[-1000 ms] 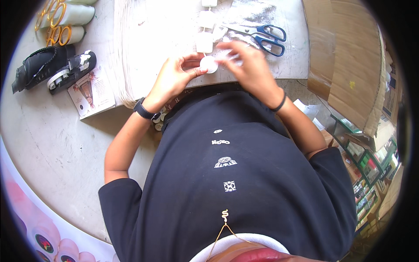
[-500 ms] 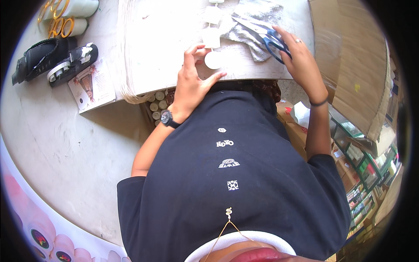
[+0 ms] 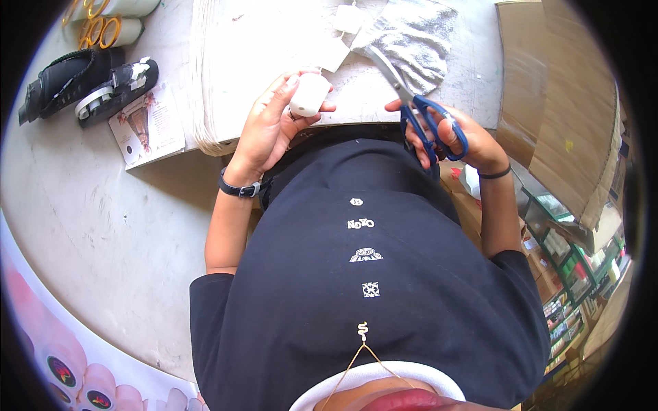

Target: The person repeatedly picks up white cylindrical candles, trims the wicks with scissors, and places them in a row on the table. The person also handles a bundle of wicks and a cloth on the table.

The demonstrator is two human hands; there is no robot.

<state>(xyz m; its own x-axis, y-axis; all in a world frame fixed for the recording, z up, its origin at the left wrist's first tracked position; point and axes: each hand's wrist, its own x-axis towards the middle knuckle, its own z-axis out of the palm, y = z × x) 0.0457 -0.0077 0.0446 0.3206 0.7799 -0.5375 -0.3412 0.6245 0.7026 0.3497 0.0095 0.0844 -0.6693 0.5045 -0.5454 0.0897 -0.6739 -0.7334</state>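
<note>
Shirt: dark shirt (image 3: pixel 370 274) with small white prints fills the lower middle of the view; both forearms rise from it toward the tabletop (image 3: pixel 89 226).
Left hand: left hand (image 3: pixel 264 133), a dark wristband (image 3: pixel 238 188) at the wrist, fingers (image 3: pixel 281 92) curled around a small white rounded object (image 3: pixel 310 94), held just above the near edge of the paper stack.
White object: sits between thumb and fingertips of the left hand, over the front edge of the tabletop.
Right hand: right hand (image 3: pixel 466 140), a thin dark band on the wrist, fingers through the blue loops of the scissors (image 3: pixel 418 113), clenched on the handles.
Scissors: blades nearly together, pointing up and left over the grey cloth (image 3: pixel 415 41).
Gap between hands: well apart; scissor blades do not touch the white object.
Paper stack: thick white paper stack (image 3: pixel 233 61) lies under the left hand, small white tags (image 3: pixel 343 34) on it farther back.
Left side of tabletop: printed booklet (image 3: pixel 145 127) beside the stack; black tape dispenser (image 3: pixel 113 92) and black strap-like item (image 3: pixel 62 82) behind it.
Far left corner: white rolls with gold rings (image 3: pixel 103 27).
Right: cardboard box (image 3: pixel 548 103) beside the tabletop.
</note>
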